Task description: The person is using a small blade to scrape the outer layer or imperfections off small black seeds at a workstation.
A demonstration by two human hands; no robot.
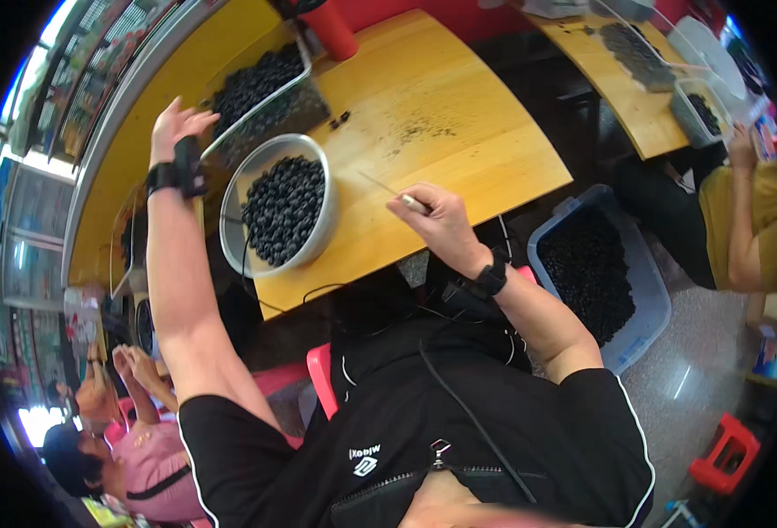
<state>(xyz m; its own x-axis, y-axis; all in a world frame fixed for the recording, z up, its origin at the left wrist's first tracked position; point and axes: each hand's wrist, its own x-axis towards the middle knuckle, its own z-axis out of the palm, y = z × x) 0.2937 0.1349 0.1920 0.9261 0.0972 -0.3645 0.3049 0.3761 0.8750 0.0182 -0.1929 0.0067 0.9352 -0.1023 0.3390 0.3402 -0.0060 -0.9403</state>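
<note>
My left hand (177, 128) reaches out at the far left with its fingers spread and nothing in them. It is beside a clear rectangular bin (278, 114) heaped with dark, round, berry-like pieces (256, 84). Nearer to me stands a round translucent tub (318, 231), holding more of the dark round pieces (284, 209). Over the table's front part, my right hand (441, 220) is closed around the pale handle of a thin, pointed tool (413, 204). Its slim shaft points left toward the tub; whether it is a blade or a spike I cannot tell.
Dark crumbs (423, 132) and a few loose pieces lie on the wooden table (485, 114). A blue tub (648, 326) of black bits stands on the floor at right. A red stool (718, 453) is lower right. People sit at both sides, one near another table (644, 123).
</note>
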